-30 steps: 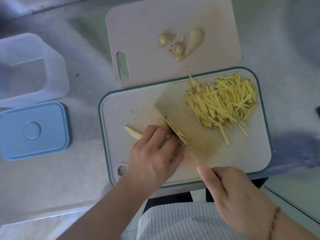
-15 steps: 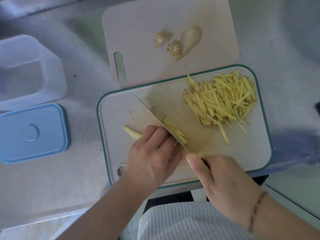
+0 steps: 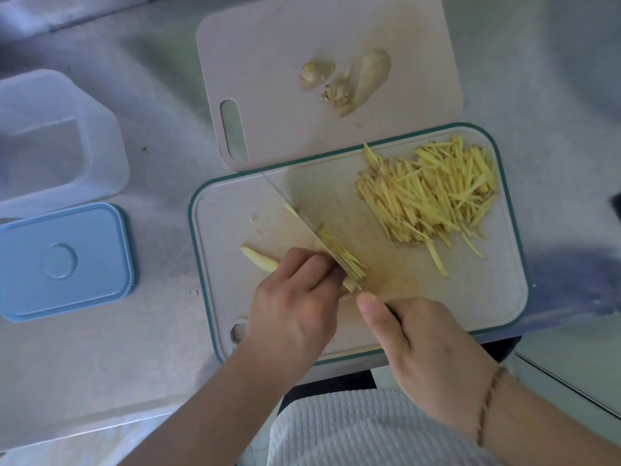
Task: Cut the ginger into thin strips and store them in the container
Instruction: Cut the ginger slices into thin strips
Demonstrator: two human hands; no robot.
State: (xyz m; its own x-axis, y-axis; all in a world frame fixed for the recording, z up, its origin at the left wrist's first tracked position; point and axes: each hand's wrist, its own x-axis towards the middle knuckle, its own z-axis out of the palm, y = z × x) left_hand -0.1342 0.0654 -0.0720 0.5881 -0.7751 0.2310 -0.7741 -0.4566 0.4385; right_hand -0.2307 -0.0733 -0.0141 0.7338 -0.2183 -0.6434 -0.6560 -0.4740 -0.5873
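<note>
Fingers of the right hand (image 3: 426, 351) grip the handle of the thin steel knife (image 3: 302, 222), thumb along its spine. The left hand (image 3: 295, 307) presses curled fingers on the pale yellow ginger piece (image 3: 258, 258), just left of the blade, its long axis crossing the blade. Cut strips (image 3: 433, 196) lie right of the knife; the clear plastic container (image 3: 50, 146) stands far left on the counter (image 3: 100, 364).

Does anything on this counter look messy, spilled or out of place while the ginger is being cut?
Nothing stands out. The ginger strips sit in one pile on the green-edged board, the scraps lie on the pink board, and the open container and blue lid wait at the side.
</note>
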